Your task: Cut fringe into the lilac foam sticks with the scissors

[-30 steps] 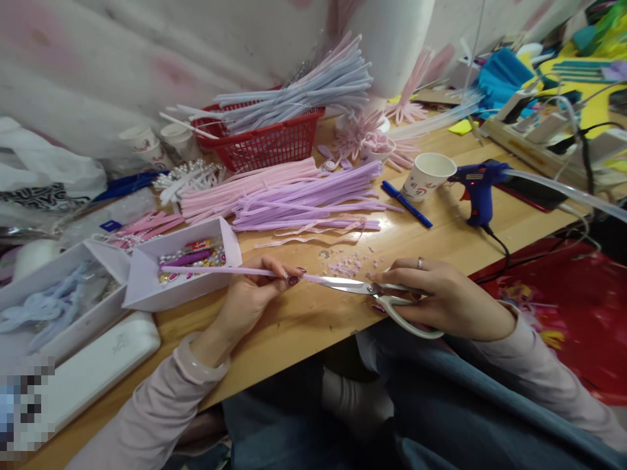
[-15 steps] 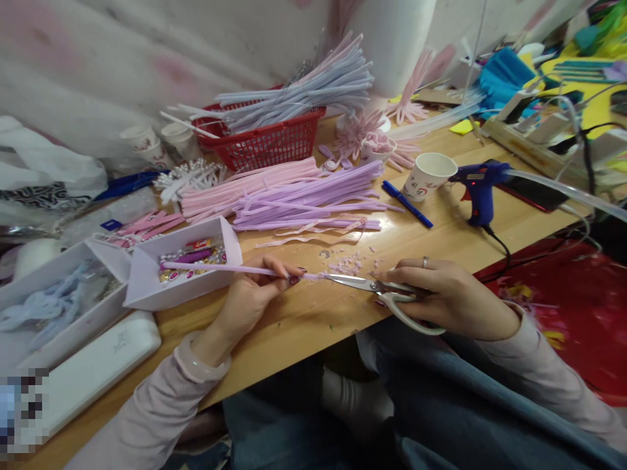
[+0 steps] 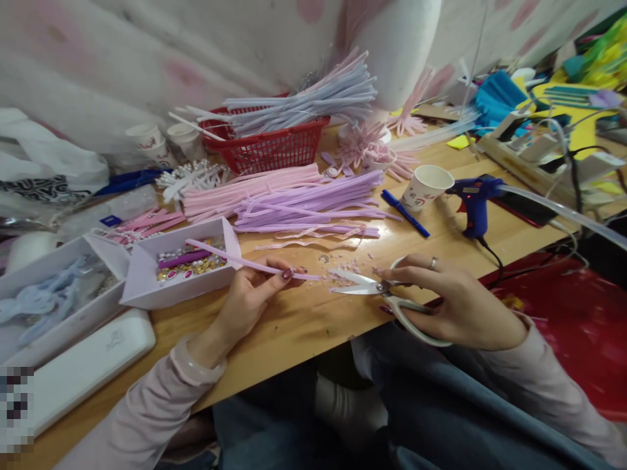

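Between the thumb and fingers of my left hand is a light purple pipe cleaner, its long end slanting up left over the small white box. The short end points right, thinner toward its tip. My right hand has its fingers through the handles of a pair of scissors. Their blades are spread, tips just right of the pipe cleaner's end and apart from it. Small purple fluff clippings lie on the table behind the blades.
Purple pipe cleaners lie in a pile behind my hands, near a red basket. A blue pen, paper cup and blue glue gun stand or lie to the right. An open box of beads is at left.
The scissors have opened and their blades have come away from the pipe cleaner's tip. In my left hand, the pipe cleaner's long end has tilted upward.
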### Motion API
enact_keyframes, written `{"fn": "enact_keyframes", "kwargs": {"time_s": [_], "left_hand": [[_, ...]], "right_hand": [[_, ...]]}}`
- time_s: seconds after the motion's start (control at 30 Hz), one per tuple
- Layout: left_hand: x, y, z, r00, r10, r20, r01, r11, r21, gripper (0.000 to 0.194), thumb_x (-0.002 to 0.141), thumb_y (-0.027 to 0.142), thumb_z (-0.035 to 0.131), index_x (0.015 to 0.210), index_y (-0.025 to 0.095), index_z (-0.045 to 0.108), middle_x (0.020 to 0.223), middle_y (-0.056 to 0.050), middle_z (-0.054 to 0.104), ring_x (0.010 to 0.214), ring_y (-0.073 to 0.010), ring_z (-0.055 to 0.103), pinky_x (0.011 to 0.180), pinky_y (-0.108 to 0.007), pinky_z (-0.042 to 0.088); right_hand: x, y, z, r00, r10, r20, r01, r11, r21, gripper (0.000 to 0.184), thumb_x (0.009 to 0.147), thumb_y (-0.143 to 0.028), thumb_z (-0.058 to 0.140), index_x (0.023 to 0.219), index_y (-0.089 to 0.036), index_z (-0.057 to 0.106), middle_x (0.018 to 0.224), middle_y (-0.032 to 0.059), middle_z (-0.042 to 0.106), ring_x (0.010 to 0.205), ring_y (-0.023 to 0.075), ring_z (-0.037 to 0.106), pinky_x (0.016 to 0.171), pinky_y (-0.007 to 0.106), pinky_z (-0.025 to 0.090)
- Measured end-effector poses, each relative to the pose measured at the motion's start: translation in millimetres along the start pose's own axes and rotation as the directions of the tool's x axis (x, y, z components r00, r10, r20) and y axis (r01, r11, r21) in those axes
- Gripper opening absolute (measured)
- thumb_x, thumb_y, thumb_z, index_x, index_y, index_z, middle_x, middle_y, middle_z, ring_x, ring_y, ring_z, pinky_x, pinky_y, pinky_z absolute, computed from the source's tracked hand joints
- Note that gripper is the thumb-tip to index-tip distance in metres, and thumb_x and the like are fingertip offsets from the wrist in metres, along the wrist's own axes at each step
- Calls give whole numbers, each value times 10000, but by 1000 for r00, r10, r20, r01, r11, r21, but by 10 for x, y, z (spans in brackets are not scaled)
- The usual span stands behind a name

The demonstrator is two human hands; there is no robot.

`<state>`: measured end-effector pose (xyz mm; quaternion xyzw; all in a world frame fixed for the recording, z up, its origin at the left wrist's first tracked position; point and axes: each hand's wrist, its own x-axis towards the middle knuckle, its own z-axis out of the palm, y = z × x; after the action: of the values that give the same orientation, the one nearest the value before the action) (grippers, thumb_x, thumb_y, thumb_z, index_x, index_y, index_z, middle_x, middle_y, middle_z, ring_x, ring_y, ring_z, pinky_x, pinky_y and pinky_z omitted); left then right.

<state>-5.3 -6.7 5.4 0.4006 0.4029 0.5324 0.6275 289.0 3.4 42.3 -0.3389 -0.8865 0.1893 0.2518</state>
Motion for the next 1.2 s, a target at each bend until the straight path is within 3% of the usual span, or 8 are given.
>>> {"fn": "enact_keyframes", "kwargs": {"time_s": [0.2, 0.43, 0.83, 1.2], "left_hand": [[-10, -42, -43, 999, -8, -50, 14, 993, 113, 207, 681, 282, 833, 797, 164, 709, 741, -8, 714, 726, -151, 708, 771, -267, 585], [12, -37, -26, 992, 118, -54, -105, 974, 200, 184, 668, 258, 824, 714, 174, 667, 731, -7, 689, 710, -145, 674, 718, -257, 571], [19, 16, 21, 992, 124, 0, -123, 980, 156, 150, 674, 195, 792, 658, 177, 644, 727, 3, 660, 719, -132, 639, 719, -252, 544], [22, 7, 21, 993, 118, 21, -120, 984, 130, 167, 675, 185, 792, 655, 172, 627, 715, 4, 646, 704, -130, 637, 714, -263, 548]], "right_hand": [[69, 31, 158, 1000, 9, 1, -9, 998, 67, 262, 859, -267, 656, 1107, -185, 631, 912, 77, 648, 833, 181, 631, 737, 306, 535], [52, 50, 162, 1000, 21, 17, -22, 1000, 21, 278, 859, -266, 661, 1122, -177, 636, 902, 69, 644, 807, 163, 632, 714, 281, 534], [34, 75, 161, 999, -30, 12, 30, 999, -43, 239, 905, -292, 615, 1122, -202, 658, 896, 71, 639, 820, 175, 649, 739, 295, 557], [5, 67, 158, 999, 14, 53, -12, 999, -33, 241, 884, -297, 650, 1108, -210, 670, 856, 54, 650, 760, 165, 652, 686, 273, 545]]}}
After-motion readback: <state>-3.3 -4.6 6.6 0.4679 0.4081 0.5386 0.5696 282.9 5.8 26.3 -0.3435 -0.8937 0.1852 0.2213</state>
